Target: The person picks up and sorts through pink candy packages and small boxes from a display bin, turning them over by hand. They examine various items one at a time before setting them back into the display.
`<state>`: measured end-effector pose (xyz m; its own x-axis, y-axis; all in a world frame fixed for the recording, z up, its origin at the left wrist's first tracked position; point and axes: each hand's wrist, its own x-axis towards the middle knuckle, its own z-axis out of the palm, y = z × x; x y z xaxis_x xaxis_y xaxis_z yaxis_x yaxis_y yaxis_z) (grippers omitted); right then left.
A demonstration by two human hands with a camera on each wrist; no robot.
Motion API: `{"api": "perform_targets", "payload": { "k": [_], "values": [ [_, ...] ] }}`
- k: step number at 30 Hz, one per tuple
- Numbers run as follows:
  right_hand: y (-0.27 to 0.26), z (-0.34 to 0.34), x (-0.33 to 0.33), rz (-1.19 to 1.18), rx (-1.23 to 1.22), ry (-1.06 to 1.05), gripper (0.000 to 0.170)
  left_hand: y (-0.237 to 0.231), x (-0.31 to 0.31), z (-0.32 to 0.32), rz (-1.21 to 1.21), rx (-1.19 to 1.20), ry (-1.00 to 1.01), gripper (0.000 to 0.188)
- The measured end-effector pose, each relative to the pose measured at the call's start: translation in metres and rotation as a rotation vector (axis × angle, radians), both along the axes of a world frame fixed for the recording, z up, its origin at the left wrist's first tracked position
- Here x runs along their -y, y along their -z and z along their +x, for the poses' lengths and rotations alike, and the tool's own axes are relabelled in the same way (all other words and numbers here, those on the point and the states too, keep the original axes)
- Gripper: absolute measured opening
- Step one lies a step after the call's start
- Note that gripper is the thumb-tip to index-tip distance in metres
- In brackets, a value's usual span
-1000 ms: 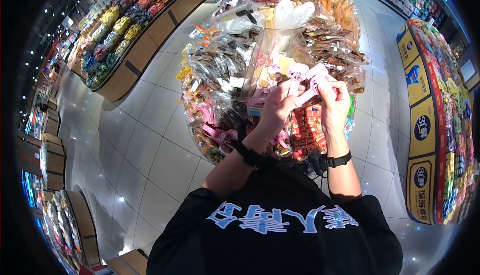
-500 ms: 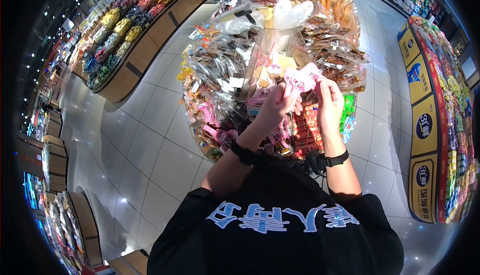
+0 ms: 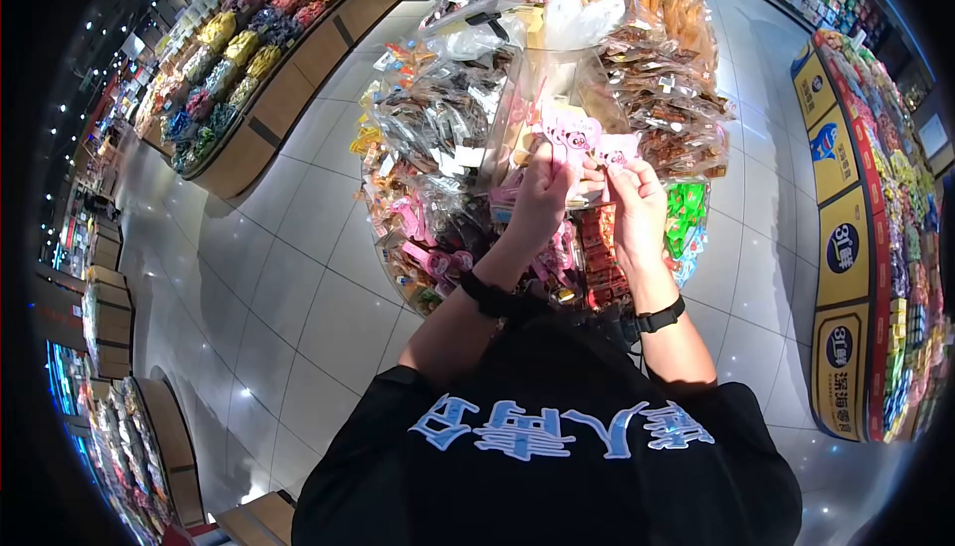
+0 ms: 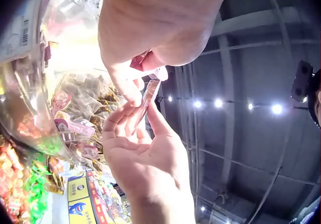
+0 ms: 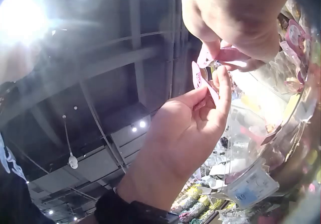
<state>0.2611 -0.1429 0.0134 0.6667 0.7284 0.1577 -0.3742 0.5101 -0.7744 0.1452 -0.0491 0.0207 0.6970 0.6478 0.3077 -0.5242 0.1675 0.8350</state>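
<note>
Pink cartoon-face packets (image 3: 575,136) are pinched upright in the left hand (image 3: 539,200), over the central display. Close beside them the right hand (image 3: 642,213) pinches another pink packet (image 3: 620,147) by its lower part. In the left wrist view the left hand (image 4: 150,25) comes from above, and the right hand (image 4: 148,158) holds a thin packet (image 4: 148,96) between thumb and fingers. The right wrist view has the right hand (image 5: 235,20) at the top and the left hand (image 5: 180,133) below, gripping a pink packet (image 5: 198,76). Fingers hide parts of the packets.
Clear bins (image 3: 505,113) divide the round display. Bagged snacks lie left (image 3: 438,118) and right (image 3: 676,98), with red packets (image 3: 605,258) and green packets (image 3: 686,210) nearer the body. White plastic gloves or bags (image 3: 582,19) stand behind. Shelves (image 3: 841,248) line the right aisle.
Both hands have moved left, and the packets, bunched together half a second ago, now show as a left-hand group and a separate one in the right hand. The right hand has also come lower.
</note>
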Motion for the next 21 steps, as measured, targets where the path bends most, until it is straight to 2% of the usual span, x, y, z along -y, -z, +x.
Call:
{"api": "perform_targets", "payload": {
  "k": [2,4,7,9,10,11,15,17,19,20,21],
  "values": [
    [-0.002,-0.005,0.002,0.02,-0.009,-0.077,0.01,0.004,-0.001,0.001,0.001,-0.017,-0.018,0.012],
    [-0.009,-0.009,0.002,0.028,-0.05,-0.056,0.005,0.006,0.002,0.002,-0.027,-0.052,-0.071,0.009],
    [-0.02,-0.016,0.004,-0.017,-0.111,-0.038,0.011,0.029,0.003,0.002,0.361,-0.259,-0.216,0.012],
    [-0.002,-0.01,0.001,-0.132,0.016,0.019,0.012,0.035,0.011,0.01,0.129,-0.227,-0.173,0.014],
    [0.0,-0.01,-0.001,-0.189,0.079,0.049,0.013,0.023,0.018,0.009,0.014,-0.21,-0.149,0.015],
    [-0.001,-0.012,-0.002,-0.221,0.084,0.057,0.012,0.008,0.024,0.003,-0.007,-0.2,-0.114,0.015],
    [0.018,-0.009,-0.013,-0.328,0.278,-0.043,0.011,0.024,0.016,-0.003,-0.238,-0.09,-0.07,0.034],
    [0.022,-0.01,-0.018,-0.363,0.31,-0.125,0.014,0.043,-0.001,-0.008,0.219,-0.44,-0.159,0.033],
    [0.027,-0.009,-0.025,-0.341,0.318,-0.233,0.02,0.04,-0.008,-0.016,0.339,-0.499,-0.216,0.025],
    [0.036,-0.007,-0.029,-0.365,0.392,-0.204,0.019,0.038,-0.011,-0.019,0.397,-0.528,-0.247,0.022],
    [0.037,-0.008,-0.033,-0.388,0.468,-0.175,0.018,0.035,-0.016,-0.023,0.334,-0.542,-0.24,0.02]
  ]
}}
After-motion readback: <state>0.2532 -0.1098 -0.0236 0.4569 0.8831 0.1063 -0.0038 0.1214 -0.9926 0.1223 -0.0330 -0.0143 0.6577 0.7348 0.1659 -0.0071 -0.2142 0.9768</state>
